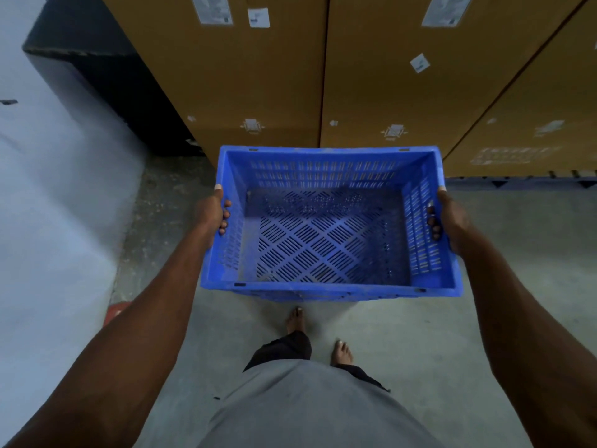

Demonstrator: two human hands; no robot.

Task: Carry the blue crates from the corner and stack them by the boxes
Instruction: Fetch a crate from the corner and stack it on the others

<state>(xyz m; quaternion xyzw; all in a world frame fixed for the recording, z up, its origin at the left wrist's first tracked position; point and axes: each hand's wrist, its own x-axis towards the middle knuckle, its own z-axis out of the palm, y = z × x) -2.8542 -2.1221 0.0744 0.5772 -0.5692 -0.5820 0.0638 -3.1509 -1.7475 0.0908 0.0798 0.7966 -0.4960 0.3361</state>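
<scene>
An empty blue crate [326,234] with slotted walls and floor hangs in front of me above the concrete floor. My left hand [213,215] grips its left rim, fingers curled through the side handle. My right hand [447,219] grips the right rim the same way. Tall brown cardboard boxes [258,76] stand directly behind the crate, their lower parts hidden by its far wall.
A white wall [48,189] runs along the left. A black block [106,76] sits in the gap between the wall and the boxes. A dark blue pallet edge [523,182] lies under the right boxes. My bare feet [342,354] stand on grey floor.
</scene>
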